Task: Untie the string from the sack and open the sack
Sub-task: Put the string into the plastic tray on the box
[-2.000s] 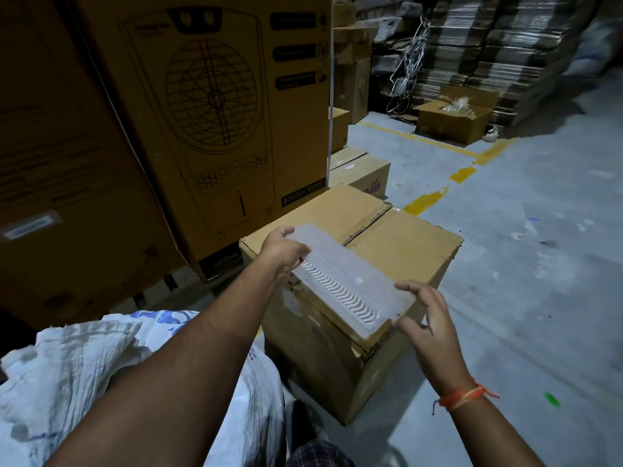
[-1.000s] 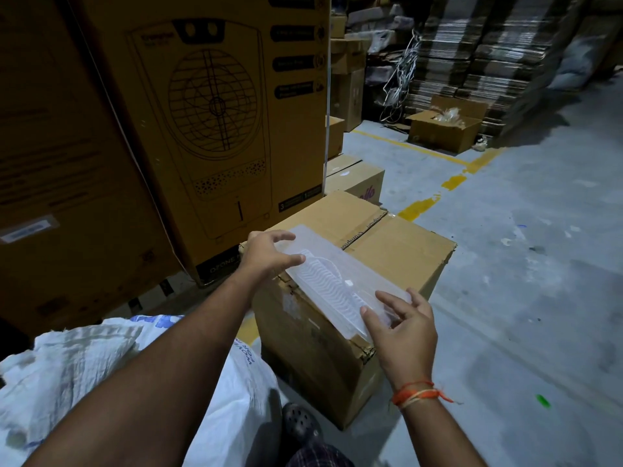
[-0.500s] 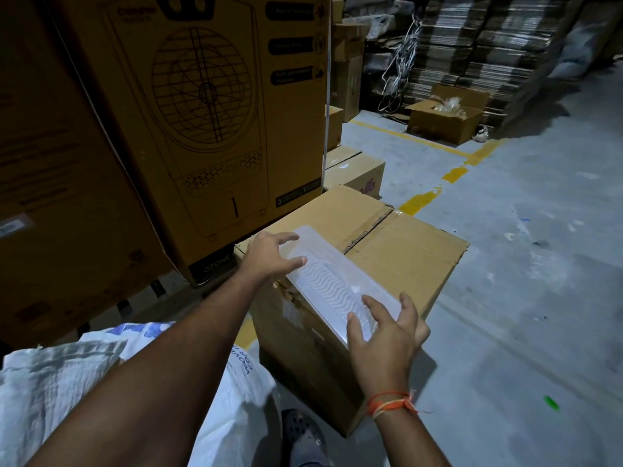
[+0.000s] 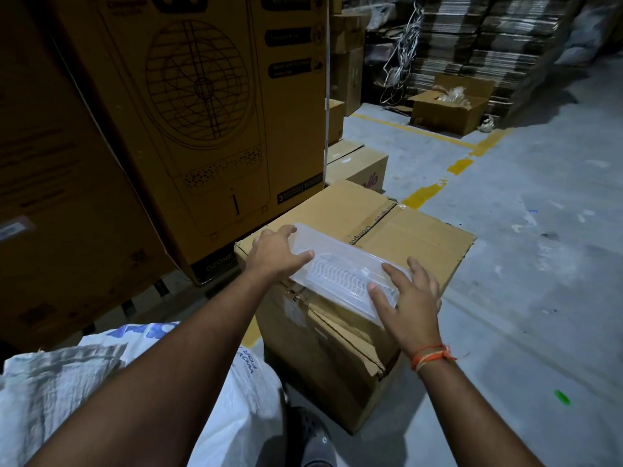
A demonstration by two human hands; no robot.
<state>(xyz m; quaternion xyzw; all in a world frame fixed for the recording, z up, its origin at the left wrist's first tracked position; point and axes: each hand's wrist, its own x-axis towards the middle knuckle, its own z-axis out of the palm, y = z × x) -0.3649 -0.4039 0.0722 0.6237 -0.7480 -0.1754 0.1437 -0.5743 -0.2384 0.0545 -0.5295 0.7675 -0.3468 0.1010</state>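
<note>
Your left hand rests on the far end of a clear plastic tray, fingers spread and thumb laid along its near edge — flat on it rather than gripping. Your right hand covers the near end the same way, fingers splayed and loose over the ribbed middle, an orange thread band at the wrist. The tray lies flat along the near edge of a taped cardboard box standing on the grey floor.

The white woven sack sits at lower left, under your left forearm and just beside the box — neither hand touches it. Its mouth is out of clear view, so I cannot tell whether a string is on it. A tall printed carton stands behind the box, and a dark shoe shows below.
</note>
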